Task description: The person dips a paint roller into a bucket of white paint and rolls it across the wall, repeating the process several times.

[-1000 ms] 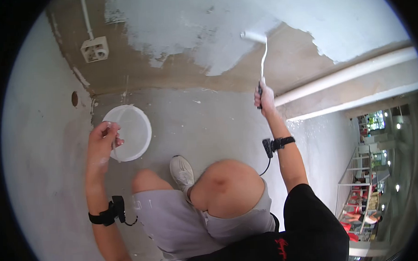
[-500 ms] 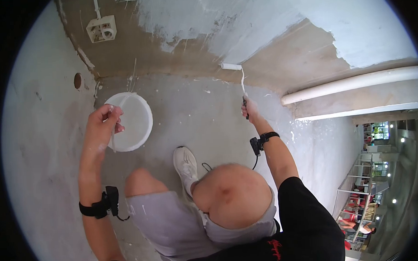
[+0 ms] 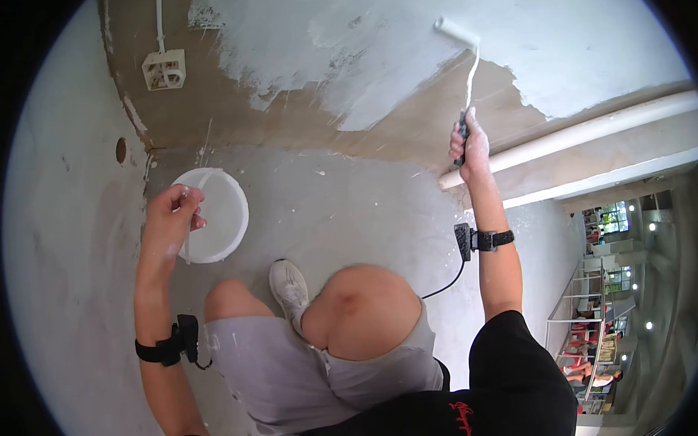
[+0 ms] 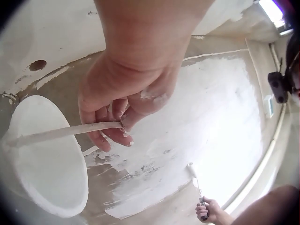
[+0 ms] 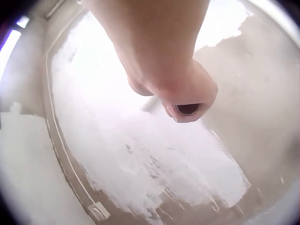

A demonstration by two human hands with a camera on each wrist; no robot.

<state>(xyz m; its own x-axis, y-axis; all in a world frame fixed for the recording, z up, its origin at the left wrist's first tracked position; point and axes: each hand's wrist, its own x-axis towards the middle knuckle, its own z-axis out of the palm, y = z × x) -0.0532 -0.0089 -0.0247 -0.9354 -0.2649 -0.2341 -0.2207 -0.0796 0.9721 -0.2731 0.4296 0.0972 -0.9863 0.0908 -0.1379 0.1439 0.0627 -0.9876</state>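
My right hand (image 3: 475, 140) grips the black handle of a paint roller (image 3: 456, 31), its arm stretched toward the wall. The white roller sleeve lies over the white-coated part of the wall (image 3: 389, 32). In the right wrist view the handle's dark end (image 5: 188, 109) shows in the curled fingers, and most of the roller is hidden behind the hand. My left hand (image 3: 166, 217) pinches the pale, paint-smeared bail (image 4: 70, 131) of a white bucket (image 3: 243, 214). White paint (image 3: 219, 211) shows inside the bucket, which is near the floor corner. Dried paint marks the left thumb.
Bare brown wall (image 3: 415, 127) runs below the white coat. A socket box (image 3: 164, 70) is fixed at upper left, and a white pipe (image 3: 577, 141) runs along the right. My shoe (image 3: 290, 289) stands on the paint-spotted floor (image 3: 310, 196). Farther right are railings and people.
The right hand first drew the roller down the wall close to the floor, then moved it back up and to the right. The left hand stays at the bucket with the bail.
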